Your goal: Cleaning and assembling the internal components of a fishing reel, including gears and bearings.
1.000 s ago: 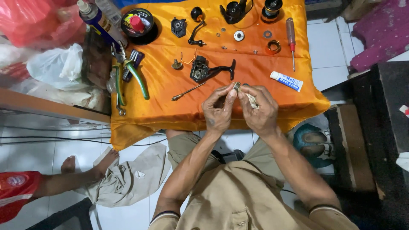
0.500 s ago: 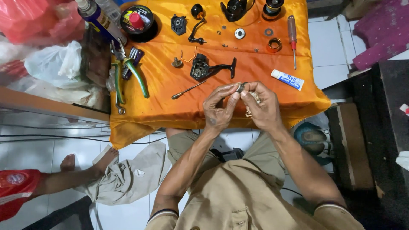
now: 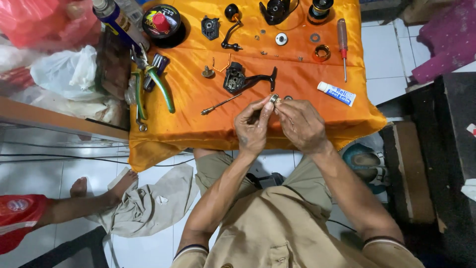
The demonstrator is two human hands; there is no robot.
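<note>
Both hands' (image 3: 277, 121) fingertips meet — small metal ring (image 3: 273, 99) inside grip.

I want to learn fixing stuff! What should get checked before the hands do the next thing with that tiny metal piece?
1. Small metal ring pinched between fingertips of left hand and right hand: ok.
2. Hands held over the orange cloth, so a dropped part lands on it: ok.
3. Black reel body with its handle arm within reach, just beyond the hands: ok.
4. White grease tube close to the right hand: ok.
5. Red-handled screwdriver lying flat, apart from other parts: ok.
6. Ring clean and undamaged: cannot tell, too small.
</note>
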